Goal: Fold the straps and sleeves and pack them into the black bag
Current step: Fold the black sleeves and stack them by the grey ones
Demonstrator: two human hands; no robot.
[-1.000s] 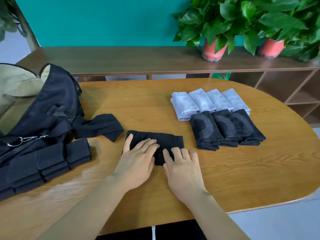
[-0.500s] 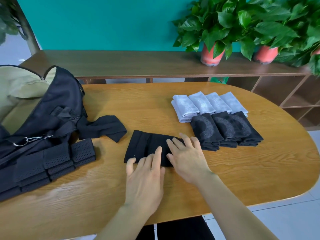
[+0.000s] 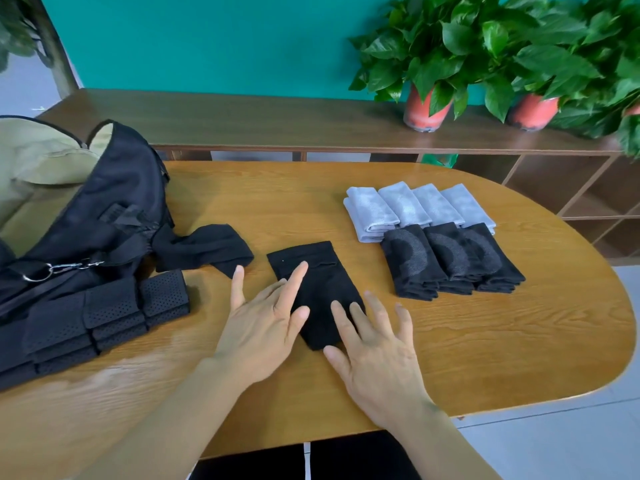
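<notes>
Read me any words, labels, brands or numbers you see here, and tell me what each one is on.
No readable text anywhere in this view.
Folded black sleeves: only grey curved patterns, no letters.
Black bag: a small dark patch, too dim to tell if it bears text.
Pots: nothing written shows.

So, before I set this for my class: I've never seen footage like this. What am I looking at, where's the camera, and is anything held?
No machine here: a person works with bare hands, and the single camera sits on their head, looking forward and down. On the wooden table lie an open black bag at the left, folded perforated straps beside it, a loose black sleeve, and at the right folded grey sleeves behind folded black sleeves. The left hand and right hand lie flat, fingers straight, on a flat black sleeve in the middle. Neither has a grip on anything.
</notes>
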